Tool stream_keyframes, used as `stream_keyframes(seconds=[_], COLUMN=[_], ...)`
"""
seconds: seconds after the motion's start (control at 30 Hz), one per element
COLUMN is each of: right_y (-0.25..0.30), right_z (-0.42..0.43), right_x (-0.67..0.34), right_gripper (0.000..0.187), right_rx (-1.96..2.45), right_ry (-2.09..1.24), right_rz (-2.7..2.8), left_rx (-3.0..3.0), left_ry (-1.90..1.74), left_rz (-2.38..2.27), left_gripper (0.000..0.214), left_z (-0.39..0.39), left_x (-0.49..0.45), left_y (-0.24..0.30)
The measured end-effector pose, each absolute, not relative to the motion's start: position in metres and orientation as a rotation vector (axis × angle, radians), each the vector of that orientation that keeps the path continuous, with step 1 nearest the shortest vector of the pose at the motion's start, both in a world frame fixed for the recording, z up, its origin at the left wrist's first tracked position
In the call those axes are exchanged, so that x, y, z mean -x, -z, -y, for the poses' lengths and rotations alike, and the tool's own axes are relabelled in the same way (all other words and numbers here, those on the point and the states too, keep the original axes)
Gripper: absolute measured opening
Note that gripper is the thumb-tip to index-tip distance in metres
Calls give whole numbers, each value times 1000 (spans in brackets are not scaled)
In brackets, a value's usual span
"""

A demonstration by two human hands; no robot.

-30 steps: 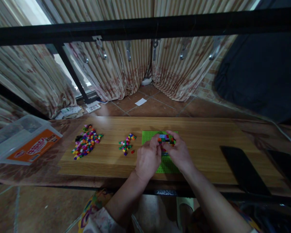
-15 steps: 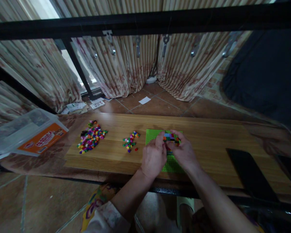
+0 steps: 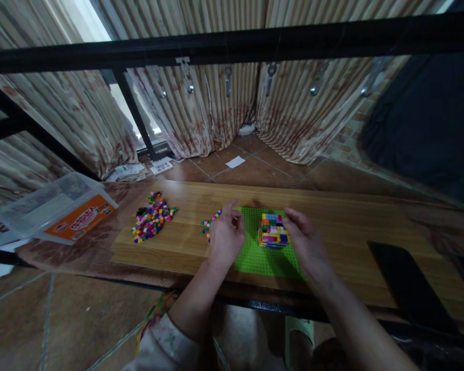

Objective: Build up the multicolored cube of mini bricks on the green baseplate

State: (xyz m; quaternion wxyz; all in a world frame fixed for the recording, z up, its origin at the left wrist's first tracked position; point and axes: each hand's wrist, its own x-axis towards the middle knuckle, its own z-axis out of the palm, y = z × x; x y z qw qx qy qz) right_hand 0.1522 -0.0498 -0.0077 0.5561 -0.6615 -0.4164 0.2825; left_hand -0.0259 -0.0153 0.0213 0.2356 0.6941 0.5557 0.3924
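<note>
Left hand [image 3: 226,234] half-hiding loose bricks [image 3: 206,226], grip unclear

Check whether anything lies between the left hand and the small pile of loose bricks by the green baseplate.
Nothing visible does. The left hand is right at the small pile and hides part of it. The brick stack stands on the green baseplate on the hand's other side, beside the right hand.
</note>
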Motion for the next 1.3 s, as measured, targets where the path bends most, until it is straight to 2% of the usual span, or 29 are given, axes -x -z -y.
stream_keyframes(seconds=[0.3,0.5,0.67,0.93,1.3], right_y=[-1,-4,-6,-3,-2], right_z=[55,56,57,56,55], right_x=[-155,-155,-153,-154,-154], right_gripper=[45,43,41,47,45], right_rx=[1657,1675,1677,1676,1703], right_ry=[-648,-626,-665,-688,-655], right_rz=[931,972,974,977,1018], left_rx=[-1941,-2130,-2161,-2205,-2129], left_ry=[-556,-236,-214,-242,-333], left_rz=[-2055,-1934,-1913,-1926,-1894], left_gripper=[26,29,35,26,22], left_z=[-24,-20,-20,-40,-43], left_x=[105,100,94,87,80], left_y=[-24,-11,-9,-1,7])
